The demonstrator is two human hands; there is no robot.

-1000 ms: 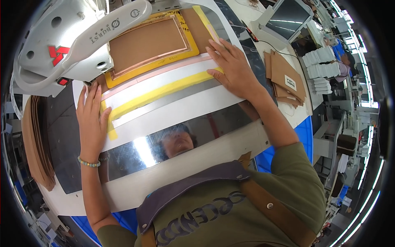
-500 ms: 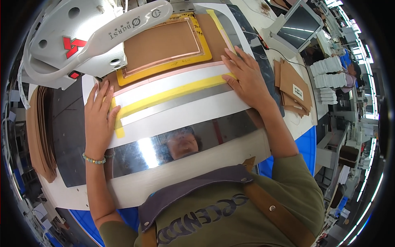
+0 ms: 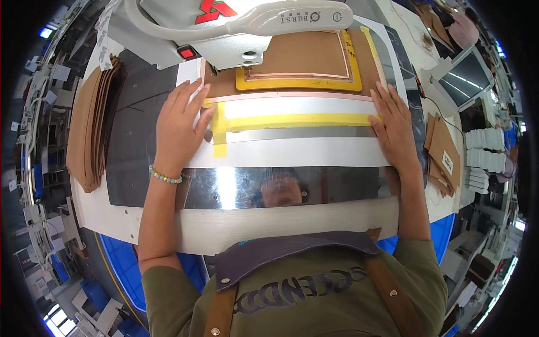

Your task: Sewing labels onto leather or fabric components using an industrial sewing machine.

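A flat white template plate (image 3: 292,151) lies across the middle of the tabletop (image 3: 135,219), directly under the head of a white sewing machine (image 3: 236,25). Strips of yellow tape (image 3: 297,119) run along the plate from left to right and turn down in a short leg at the left end; a thin pink strip borders the plate's far edge. Beyond it, a brown leather panel (image 3: 303,56) sits inside a yellow frame under the machine arm.

The left hand (image 3: 178,126) rests palm down on the plate's left end, its fingers (image 3: 193,92) spread and extended, tips reaching the pink edge beside the tape corner; they grip nothing. A beaded bracelet (image 3: 164,177) circles that wrist. The right hand (image 3: 394,126) lies flat on the plate's right end, fingers straight and slightly fanned, thumb touching the end of the yellow tape, also gripping nothing. Both forearms come up from the lower edge, roughly parallel.

Nearer the person, a shiny metal strip (image 3: 314,188) mirrors the scene, and below it runs a pale band of the tabletop edge. A stack of brown leather pieces (image 3: 92,123) stands at the left, well apart from the hands. At the right lie more brown pieces (image 3: 443,157), and a monitor (image 3: 466,78) tilts beyond them.
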